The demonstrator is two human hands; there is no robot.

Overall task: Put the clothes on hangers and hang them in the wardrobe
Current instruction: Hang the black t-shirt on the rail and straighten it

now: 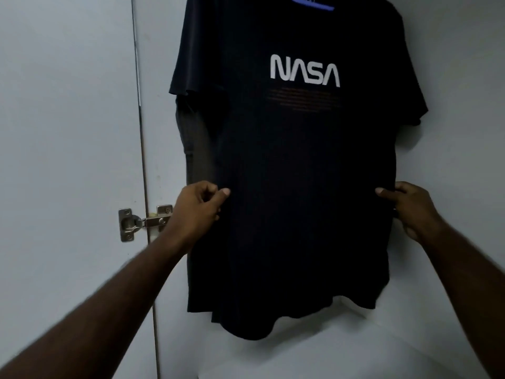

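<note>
White wardrobe panels (68, 105) fill the background, with a metal hinge (131, 222) at the left joint. Against the far panel hangs a black NASA T-shirt (295, 187) on a blue hanger (311, 2), a grey garment (188, 138) peeking from behind its left side. Each hand holds a side seam at mid-height: the left hand (196, 212) has its grip pinching the left edge between thumb and curled fingers, the right hand (410, 209) pinching the right edge likewise. Tugging downward unevenly could probably drag one shoulder off the hanger or unhook it.
</note>
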